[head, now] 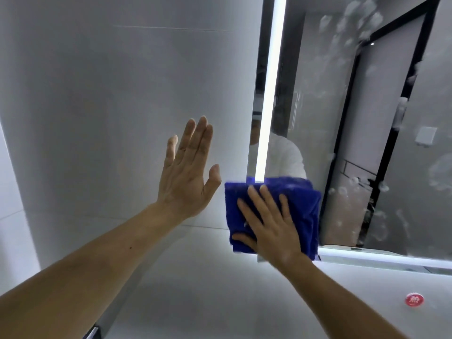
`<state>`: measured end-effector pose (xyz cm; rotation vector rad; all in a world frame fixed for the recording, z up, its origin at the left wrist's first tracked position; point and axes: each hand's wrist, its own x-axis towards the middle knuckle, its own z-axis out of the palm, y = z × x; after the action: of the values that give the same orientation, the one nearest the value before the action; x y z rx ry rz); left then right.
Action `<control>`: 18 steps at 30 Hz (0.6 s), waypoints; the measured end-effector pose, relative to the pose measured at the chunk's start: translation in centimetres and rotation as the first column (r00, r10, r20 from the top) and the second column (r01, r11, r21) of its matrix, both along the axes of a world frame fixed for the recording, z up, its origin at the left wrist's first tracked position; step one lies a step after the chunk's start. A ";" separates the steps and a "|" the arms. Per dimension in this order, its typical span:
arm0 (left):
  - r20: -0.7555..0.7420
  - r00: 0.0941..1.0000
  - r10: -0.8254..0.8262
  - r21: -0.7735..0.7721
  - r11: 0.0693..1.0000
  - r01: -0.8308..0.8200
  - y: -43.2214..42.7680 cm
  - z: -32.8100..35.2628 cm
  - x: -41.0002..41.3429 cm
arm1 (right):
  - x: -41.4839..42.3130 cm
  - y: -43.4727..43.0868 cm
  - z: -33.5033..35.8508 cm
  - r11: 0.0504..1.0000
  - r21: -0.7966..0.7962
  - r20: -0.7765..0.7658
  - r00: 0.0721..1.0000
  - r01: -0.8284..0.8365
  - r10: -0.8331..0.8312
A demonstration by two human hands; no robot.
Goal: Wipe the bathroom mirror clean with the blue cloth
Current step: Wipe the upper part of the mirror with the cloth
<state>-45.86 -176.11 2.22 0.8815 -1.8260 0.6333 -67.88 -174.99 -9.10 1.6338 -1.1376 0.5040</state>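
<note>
The bathroom mirror [354, 143] fills the right half of the view, with lit strips along its left and bottom edges. White foamy smears dot its upper and right parts. A folded blue cloth [300, 204] lies flat against the mirror's lower left corner. My right hand [269, 223] presses it there with straight, spread fingers. My left hand [188, 172] is flat on the white wall tile just left of the mirror, fingers straight and together, holding nothing.
White wall tiles [110, 94] run left of and below the mirror. A round red sticker [414, 299] sits on the white surface at lower right. The mirror reflects a dark door frame and a person in a white top.
</note>
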 end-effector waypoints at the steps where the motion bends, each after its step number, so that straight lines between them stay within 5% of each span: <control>1: 0.007 1.000 0.001 0.009 1.000 -0.001 0.1 -0.2 0.2 | -0.1 0.1 -1.9 1.000 0.023 -0.055 0.998 0.008 -0.007; 9: 0.037 0.999 0.012 0.017 1.000 -0.013 0.3 0.4 0.9 | -0.2 1.1 0.1 0.996 0.048 -0.143 0.986 -0.080 0.086; 14: 0.027 0.999 0.031 -0.005 1.000 -0.031 -0.3 0.3 -0.1 | 0.3 0.2 7.5 0.983 -0.143 0.159 0.977 -0.119 0.141; 18: 0.002 1.000 0.023 0.000 1.000 -0.023 -0.6 0.0 0.0 | 0.9 -0.6 8.0 0.973 -0.201 0.217 0.964 -0.110 0.153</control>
<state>-45.88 -176.74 2.18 0.9028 -1.8205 0.6488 -67.02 -175.58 -1.12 1.5202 -1.1161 0.8816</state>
